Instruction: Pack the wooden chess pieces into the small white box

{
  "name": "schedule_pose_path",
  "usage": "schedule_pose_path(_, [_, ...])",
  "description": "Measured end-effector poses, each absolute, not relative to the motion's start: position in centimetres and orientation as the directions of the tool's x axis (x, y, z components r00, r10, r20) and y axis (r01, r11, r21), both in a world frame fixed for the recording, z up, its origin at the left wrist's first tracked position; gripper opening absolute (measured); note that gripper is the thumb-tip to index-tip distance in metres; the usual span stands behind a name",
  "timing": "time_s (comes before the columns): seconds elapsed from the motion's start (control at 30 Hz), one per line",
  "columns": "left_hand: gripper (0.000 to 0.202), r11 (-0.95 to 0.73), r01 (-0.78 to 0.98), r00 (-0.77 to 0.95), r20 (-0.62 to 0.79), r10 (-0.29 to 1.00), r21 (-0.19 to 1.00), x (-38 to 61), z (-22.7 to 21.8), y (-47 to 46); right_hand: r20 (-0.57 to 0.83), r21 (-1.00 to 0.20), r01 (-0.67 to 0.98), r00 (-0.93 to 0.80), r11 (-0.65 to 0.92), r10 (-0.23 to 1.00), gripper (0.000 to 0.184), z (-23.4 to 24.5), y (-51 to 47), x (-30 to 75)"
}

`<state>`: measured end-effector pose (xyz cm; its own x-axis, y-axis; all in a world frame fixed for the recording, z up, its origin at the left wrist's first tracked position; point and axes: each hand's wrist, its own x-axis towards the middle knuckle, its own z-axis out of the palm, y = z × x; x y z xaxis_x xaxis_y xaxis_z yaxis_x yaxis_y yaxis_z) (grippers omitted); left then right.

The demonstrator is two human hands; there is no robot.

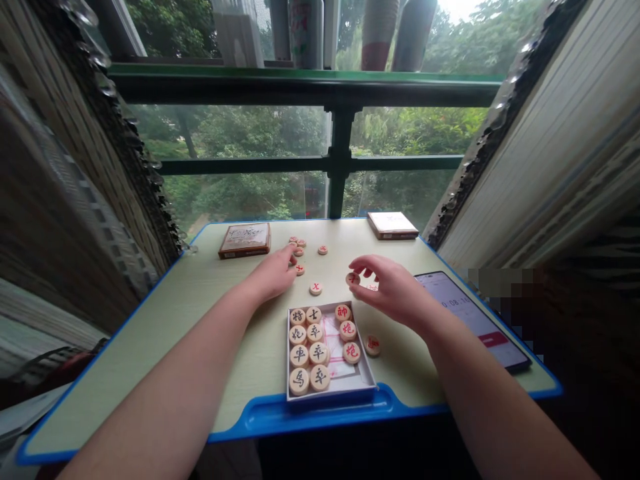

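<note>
My right hand [383,283] pinches a round wooden xiangqi piece [353,279] between thumb and fingers, above the table. Another red-marked piece [373,287] shows partly behind that hand. My left hand [274,272] reaches with fingers apart to a small cluster of pieces [299,251], its fingertips at their edge. Between the hands lie loose red pieces, one [315,289] nearer me and one [323,250] farther back. Close to me sits an open white box [331,393], with black-marked pieces [299,356] in two left columns and red-marked pieces [348,331] on its right.
A red piece [373,344] lies just right of the box. At the right edge rests a phone [475,320] showing a timer. Two flat boxes, one left [245,240] and one right [393,225], stand at the back of the blue-edged table [165,333], before a window.
</note>
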<state>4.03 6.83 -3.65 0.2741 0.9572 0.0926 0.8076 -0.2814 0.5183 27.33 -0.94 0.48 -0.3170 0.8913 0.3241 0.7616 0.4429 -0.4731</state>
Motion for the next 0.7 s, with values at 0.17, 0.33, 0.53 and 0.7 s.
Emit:
schedule_pose_path(0.17, [0.048, -0.32, 0.809, 0.297, 0.126, 0.946, 0.493, 4.2, -3.9, 7.0, 0.154, -0.453, 0.668, -0.593, 0.59, 0.79, 0.008, 2.6, -4.5, 26.9])
schedule_pose_path(0.33, [0.04, -0.353, 0.848, 0.328, 0.132, 0.935, 0.395, 4.3, -4.3, 7.2, 0.024, -0.405, 0.673, -0.669, 0.619, 0.743, 0.009, 3.0, -6.0, 26.7])
schedule_pose_path(0.53, [0.037, -0.367, 0.861, 0.345, 0.125, 0.93, 0.351, 4.4, -4.0, 7.0, -0.051, -0.325, 0.723, -0.656, 0.609, 0.753, 0.011, 2.9, -5.9, 26.7])
schedule_pose_path(0.7, [0.038, -0.379, 0.875, 0.359, 0.122, 0.925, 0.301, 4.5, -3.5, 6.4, -0.058, -0.308, 0.729, -0.656, 0.612, 0.752, 0.013, 2.5, -5.8, 26.7])
